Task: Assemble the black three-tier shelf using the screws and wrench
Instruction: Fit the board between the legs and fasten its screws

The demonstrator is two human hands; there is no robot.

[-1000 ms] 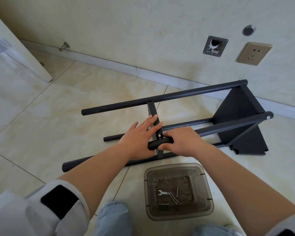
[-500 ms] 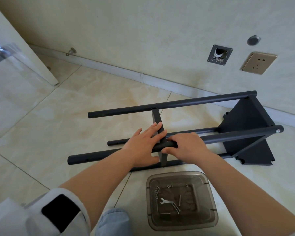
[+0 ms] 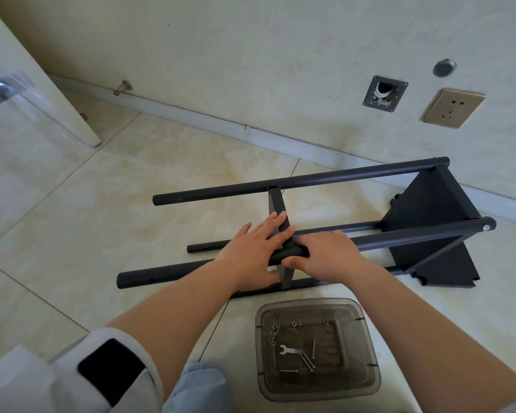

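The black shelf frame lies on its side on the tiled floor, with one shelf panel (image 3: 435,216) fixed at its right end. A thin middle panel (image 3: 276,205) stands on edge between the far pole (image 3: 325,178) and the near poles. My left hand (image 3: 252,251) lies with straight fingers against that middle panel. My right hand (image 3: 325,253) grips the upper near pole (image 3: 414,236) at the panel's corner. A clear grey plastic box (image 3: 367,350) in front of me holds a small wrench (image 3: 289,350), several screws and nuts.
A wall with a skirting board runs close behind the frame, bearing a socket (image 3: 453,111) and an open wall plate (image 3: 385,93). A white door (image 3: 27,84) stands at the left with a doorstop (image 3: 124,86) near it. My knee in jeans (image 3: 197,386) is at the bottom edge.
The near pole under my right hand now reaches past the middle panel to the left. Both hands stay at the panel's corner; the view has shifted slightly.
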